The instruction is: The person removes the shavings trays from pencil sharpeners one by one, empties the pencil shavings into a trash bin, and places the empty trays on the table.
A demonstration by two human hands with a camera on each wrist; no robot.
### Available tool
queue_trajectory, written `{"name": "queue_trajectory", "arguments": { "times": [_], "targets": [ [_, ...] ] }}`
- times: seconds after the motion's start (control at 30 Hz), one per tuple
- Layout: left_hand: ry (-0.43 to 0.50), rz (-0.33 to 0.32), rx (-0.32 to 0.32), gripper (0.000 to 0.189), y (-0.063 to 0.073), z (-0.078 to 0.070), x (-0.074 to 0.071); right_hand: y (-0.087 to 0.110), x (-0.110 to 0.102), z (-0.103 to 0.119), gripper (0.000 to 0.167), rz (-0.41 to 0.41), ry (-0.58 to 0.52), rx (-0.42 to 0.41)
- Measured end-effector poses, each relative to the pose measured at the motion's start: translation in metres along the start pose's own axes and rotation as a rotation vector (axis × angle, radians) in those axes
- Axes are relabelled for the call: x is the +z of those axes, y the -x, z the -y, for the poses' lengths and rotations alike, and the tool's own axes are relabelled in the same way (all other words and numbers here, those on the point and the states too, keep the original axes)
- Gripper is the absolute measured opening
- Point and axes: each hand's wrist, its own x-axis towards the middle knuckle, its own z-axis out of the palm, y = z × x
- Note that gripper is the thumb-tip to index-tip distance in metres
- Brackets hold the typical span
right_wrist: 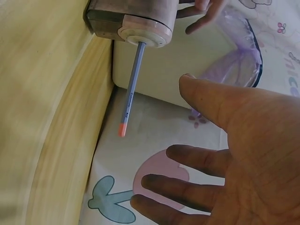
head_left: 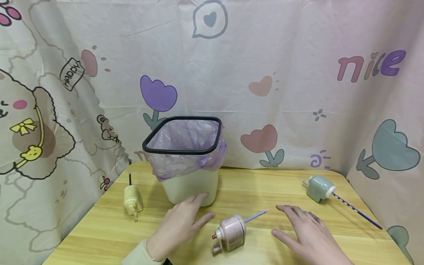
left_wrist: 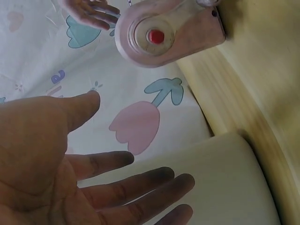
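A pink pencil sharpener [head_left: 233, 232] with a crank handle stands on the table between the two hands. A blue pencil [head_left: 257, 215] with a coral-coloured end sticks out of its far side, and a red knob [left_wrist: 156, 36] shows on the near side. My left hand [head_left: 183, 222] hovers left of the sharpener in front of the bin, fingers spread and holding nothing. To the right of the pencil, my right hand [head_left: 304, 233] is also empty, its fingers extended and thumb apart. In the right wrist view the pencil [right_wrist: 131, 93] points past the right hand's fingertips.
A white bin [head_left: 192, 187] with a black rim and purple liner stands at the back. At the left is a yellow sharpener [head_left: 132, 200] with a dark pencil. A grey-green sharpener [head_left: 320, 188] at the right holds a dark blue spotted pencil [head_left: 357, 211]. A printed curtain [head_left: 212, 73] hangs behind.
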Motion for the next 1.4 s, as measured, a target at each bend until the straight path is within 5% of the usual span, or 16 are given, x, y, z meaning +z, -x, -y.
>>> {"name": "queue_trajectory", "arguments": {
  "times": [0.6, 0.87, 1.4],
  "targets": [
    [-0.001, -0.017, 0.093, 0.062, 0.001, -0.006, 0.017, -0.004, 0.006, 0.006, 0.064, 0.108, -0.035, -0.006],
    [-0.012, -0.018, 0.13, 0.067, 0.003, -0.009, 0.022, 0.001, 0.013, 0.009, 0.061, 0.011, -0.026, -0.088],
    [0.017, 0.018, 0.187, 0.067, 0.004, -0.016, 0.033, 0.001, 0.023, 0.014, 0.06, 0.023, -0.044, -0.105]
  ]
}}
